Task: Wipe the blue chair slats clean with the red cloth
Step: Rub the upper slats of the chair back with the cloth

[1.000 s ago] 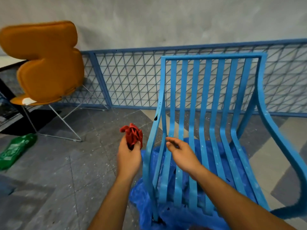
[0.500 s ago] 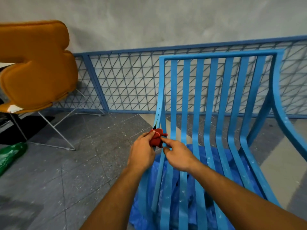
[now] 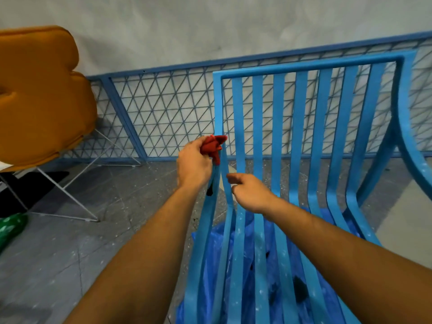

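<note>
Grey floor (image 3: pixel 98 242) left of hands, left hand (image 3: pixel 194 163) clamping red cloth (image 3: pixel 212 147) against blue chair (image 3: pixel 301 141) edge slat, right hand (image 3: pixel 251 192) loosely curled, empty, just beside.

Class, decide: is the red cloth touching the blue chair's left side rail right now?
Touching. The head view shows the red cloth, bunched in the left hand, pressed against the left side rail of the blue chair, overlapping it with no gap.

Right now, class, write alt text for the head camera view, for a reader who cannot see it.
A person's left hand presses a bunched red cloth against the left edge of a blue slatted chair, while the empty right hand hovers by the slats. An orange chair stands to the left, before a blue mesh fence.
</note>
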`<action>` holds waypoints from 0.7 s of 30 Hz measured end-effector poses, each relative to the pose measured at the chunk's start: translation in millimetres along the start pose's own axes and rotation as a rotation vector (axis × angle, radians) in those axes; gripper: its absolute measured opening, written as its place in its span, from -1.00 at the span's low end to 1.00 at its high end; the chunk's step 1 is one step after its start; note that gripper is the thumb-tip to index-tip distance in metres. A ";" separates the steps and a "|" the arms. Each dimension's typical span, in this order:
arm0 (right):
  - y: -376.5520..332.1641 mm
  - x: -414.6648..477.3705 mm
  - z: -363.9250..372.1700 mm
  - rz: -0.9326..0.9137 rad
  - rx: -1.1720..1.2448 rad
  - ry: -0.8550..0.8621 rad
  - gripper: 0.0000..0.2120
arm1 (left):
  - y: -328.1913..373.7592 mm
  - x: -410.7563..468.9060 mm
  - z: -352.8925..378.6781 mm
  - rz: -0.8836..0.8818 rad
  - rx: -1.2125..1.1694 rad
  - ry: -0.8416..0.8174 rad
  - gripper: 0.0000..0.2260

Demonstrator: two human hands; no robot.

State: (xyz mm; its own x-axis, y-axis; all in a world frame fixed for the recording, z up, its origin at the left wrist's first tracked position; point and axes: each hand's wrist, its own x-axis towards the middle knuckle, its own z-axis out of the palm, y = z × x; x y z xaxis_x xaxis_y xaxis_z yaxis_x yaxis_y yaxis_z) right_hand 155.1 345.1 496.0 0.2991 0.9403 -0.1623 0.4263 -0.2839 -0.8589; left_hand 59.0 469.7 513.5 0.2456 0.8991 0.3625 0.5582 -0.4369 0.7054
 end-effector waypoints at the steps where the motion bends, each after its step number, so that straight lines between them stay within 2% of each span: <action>1: 0.6 6.2 -0.7 0.046 0.040 -0.022 -0.48 | 0.8 8.4 6.3 0.008 0.011 0.006 -0.55; 4: 4.6 17.6 2.7 0.105 0.132 -0.030 -0.56 | 0.7 28.2 19.6 0.080 0.100 0.013 -0.55; 7: 14.8 23.4 9.5 0.109 0.175 -0.049 -0.57 | -6.2 38.5 28.8 0.185 0.222 -0.129 -0.53; 10: 23.3 24.3 13.9 0.118 0.213 -0.087 -0.50 | -17.3 37.1 31.4 0.221 0.351 -0.281 -0.48; 16: 28.7 12.2 20.1 0.124 0.253 -0.062 -0.48 | -31.5 10.7 4.7 0.339 0.399 -0.362 -0.50; 21: 27.9 0.2 24.1 0.156 0.389 -0.075 -0.59 | -36.2 -5.9 -12.3 0.355 0.487 -0.411 -0.54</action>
State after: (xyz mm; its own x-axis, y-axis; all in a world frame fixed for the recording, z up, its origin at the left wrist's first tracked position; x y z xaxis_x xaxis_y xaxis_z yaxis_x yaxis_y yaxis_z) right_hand 146.5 341.9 460.3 0.2661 0.9066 -0.3276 0.0229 -0.3457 -0.9381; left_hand 27.6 479.9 493.4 0.7018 0.6857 0.1933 0.6554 -0.7278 0.2020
